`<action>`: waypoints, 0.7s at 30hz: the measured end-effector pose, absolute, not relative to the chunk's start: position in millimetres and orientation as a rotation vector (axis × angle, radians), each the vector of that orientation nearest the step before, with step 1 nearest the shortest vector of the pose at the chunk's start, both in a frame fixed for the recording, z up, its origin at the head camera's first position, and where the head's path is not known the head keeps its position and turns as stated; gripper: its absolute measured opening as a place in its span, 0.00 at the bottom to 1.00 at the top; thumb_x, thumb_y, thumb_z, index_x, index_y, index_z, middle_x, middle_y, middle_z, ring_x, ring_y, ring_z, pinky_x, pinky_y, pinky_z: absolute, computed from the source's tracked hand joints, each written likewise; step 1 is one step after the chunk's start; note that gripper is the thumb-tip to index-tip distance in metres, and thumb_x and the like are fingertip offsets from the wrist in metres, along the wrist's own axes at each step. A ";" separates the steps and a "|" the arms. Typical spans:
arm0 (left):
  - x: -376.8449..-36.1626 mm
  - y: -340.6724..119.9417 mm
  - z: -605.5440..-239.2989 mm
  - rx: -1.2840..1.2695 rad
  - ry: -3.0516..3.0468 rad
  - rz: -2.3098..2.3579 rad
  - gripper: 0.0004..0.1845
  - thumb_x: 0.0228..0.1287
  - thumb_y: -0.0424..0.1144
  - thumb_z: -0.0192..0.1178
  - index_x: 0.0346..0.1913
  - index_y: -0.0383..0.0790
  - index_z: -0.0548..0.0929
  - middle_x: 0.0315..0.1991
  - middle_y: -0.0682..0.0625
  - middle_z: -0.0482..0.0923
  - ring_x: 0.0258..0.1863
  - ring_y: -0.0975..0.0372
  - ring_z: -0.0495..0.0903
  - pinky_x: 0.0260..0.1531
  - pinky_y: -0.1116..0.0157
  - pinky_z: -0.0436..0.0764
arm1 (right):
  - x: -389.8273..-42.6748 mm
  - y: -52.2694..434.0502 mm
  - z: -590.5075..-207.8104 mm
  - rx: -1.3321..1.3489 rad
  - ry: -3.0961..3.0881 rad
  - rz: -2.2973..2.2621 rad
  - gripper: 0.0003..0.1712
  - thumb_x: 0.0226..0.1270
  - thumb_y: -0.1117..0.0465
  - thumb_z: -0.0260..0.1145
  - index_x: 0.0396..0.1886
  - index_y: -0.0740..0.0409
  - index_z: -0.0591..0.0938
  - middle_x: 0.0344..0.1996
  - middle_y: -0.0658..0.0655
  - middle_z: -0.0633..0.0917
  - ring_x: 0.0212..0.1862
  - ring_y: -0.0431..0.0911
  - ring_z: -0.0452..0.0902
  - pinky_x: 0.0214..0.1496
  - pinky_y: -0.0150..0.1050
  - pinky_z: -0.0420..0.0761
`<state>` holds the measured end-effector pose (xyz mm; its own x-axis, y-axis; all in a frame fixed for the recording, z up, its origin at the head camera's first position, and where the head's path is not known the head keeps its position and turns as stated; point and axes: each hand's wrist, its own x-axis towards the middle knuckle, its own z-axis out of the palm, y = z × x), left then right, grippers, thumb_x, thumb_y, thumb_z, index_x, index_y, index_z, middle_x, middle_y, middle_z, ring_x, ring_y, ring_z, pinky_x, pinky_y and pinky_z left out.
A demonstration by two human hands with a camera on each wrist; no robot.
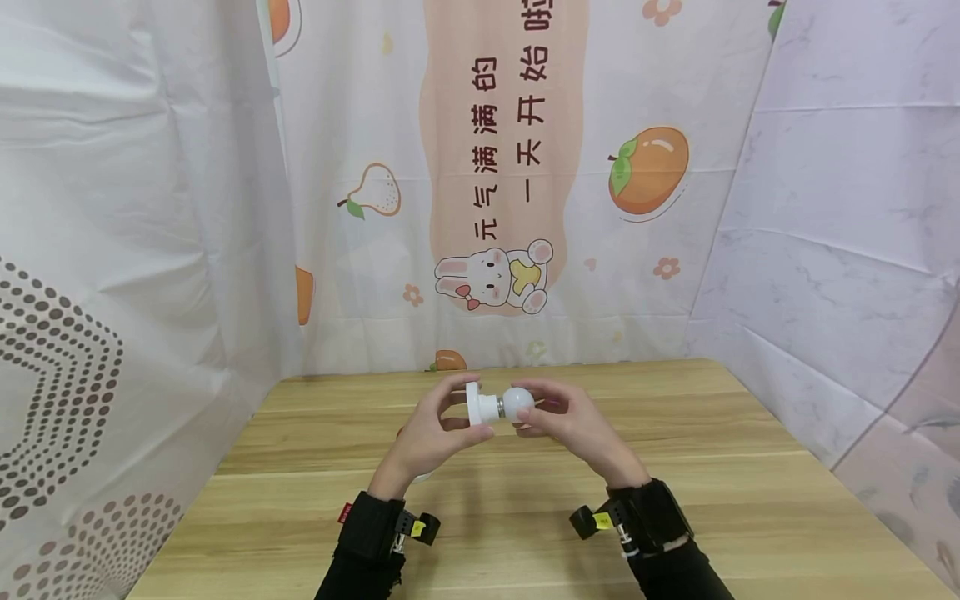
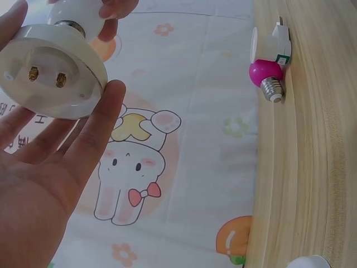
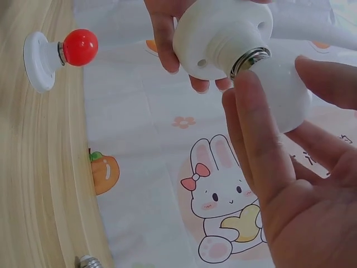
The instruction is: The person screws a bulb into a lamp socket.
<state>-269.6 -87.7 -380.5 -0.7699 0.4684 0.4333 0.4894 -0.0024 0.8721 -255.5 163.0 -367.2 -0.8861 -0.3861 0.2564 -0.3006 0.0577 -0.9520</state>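
The joining of the white bulb (image 1: 517,403) and the white lamp holder (image 1: 474,406) looked partway done. Both were held up over the surface (image 1: 750,500), toward its far edge and roughly midway between its left and right edges. The left hand (image 1: 435,429) had its grip round the rim of the lamp holder; the right hand (image 1: 573,417) kept a narrow grip on the globe of the bulb. The two parts met in line, yet a strip of metal thread (image 3: 248,61) showed between them, so the bulb probably needed more turning to sit snugly.

One other pair seemed finished: a red bulb (image 3: 81,47) stood upright in a white base (image 3: 36,61), nearer the left edge of the surface and mostly hidden by the hand in the head view. Left to do, by the look of it, was the pink bulb (image 2: 265,72), which lay toward the far edge, its screw end bare, beside a white fitting (image 2: 283,42); whether those two touched was hard to tell.
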 end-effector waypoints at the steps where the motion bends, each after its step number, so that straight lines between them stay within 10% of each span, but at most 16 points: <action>1: -269.6 -87.6 -380.5 -1.060 -2.205 -1.943 0.36 0.61 0.32 0.73 0.71 0.43 0.69 0.64 0.45 0.68 0.61 0.50 0.74 0.51 0.56 0.84 | -255.8 162.6 -367.3 -0.717 2.232 -1.987 0.30 0.70 0.58 0.70 0.67 0.65 0.75 0.55 0.67 0.80 0.49 0.61 0.84 0.50 0.49 0.86; 14: -270.4 -87.5 -381.1 -1.075 -2.186 -1.972 0.36 0.60 0.32 0.73 0.70 0.47 0.71 0.64 0.45 0.68 0.63 0.41 0.71 0.51 0.56 0.84 | -256.2 158.5 -367.0 -0.610 2.216 -2.014 0.28 0.74 0.51 0.66 0.62 0.68 0.78 0.47 0.64 0.83 0.40 0.55 0.84 0.47 0.49 0.87; 21: -269.6 -88.2 -381.1 -1.072 -2.198 -1.952 0.36 0.61 0.32 0.73 0.70 0.46 0.70 0.65 0.45 0.68 0.62 0.45 0.72 0.51 0.56 0.84 | -256.8 154.8 -368.8 -0.672 2.308 -1.987 0.27 0.75 0.55 0.65 0.65 0.68 0.77 0.54 0.67 0.82 0.51 0.56 0.82 0.50 0.48 0.86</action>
